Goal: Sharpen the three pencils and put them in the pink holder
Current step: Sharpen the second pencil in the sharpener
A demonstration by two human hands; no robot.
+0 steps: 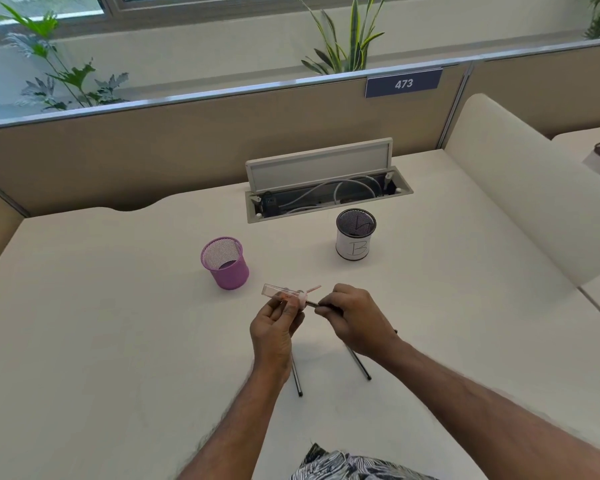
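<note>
My left hand (274, 327) grips a clear plastic sharpener (284, 293) with a pink end, held above the desk. My right hand (354, 318) pinches a dark pencil (313, 304) whose tip is pushed into the sharpener's pink end. Two more dark pencils lie on the desk under my hands: one (297, 379) below my left wrist, the other (359, 363) below my right wrist. The pink mesh holder (226, 263) stands upright behind and to the left of my hands, with nothing visible in it.
A black mesh cup with a white label marked "B" (355, 237) stands at the back right. Behind it an open cable hatch (326, 192) is set in the white desk (101, 323). A beige partition runs along the rear.
</note>
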